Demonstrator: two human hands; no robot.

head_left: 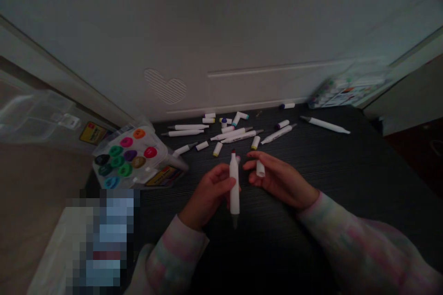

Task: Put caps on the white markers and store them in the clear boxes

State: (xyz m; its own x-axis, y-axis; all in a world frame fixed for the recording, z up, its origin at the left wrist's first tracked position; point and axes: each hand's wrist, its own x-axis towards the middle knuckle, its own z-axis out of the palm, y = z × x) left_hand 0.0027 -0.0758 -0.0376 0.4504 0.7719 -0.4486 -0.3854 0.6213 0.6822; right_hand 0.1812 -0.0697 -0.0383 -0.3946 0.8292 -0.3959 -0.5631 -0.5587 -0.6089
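My left hand (209, 190) is closed on a white marker (235, 198), held roughly upright. Its dark reddish tip points away from me, and the grey end is towards me. Just to the right, my right hand (282, 180) pinches a small white marker cap (260, 168) with its hollow end facing me. Marker and cap are apart. Beyond both hands lie several uncapped white markers, among them one pointing right (278, 134). Loose caps are scattered around them, such as a yellow-banded cap (255, 142). Part of another cap shows behind the held marker.
At the left, a clear plastic case (166, 150) holds several upright markers with coloured ends; its lid (38, 106) hangs open. A second marker case (349, 90) stands at the back right. A white panel with a heart relief (166, 86) borders the dark tabletop (374, 179).
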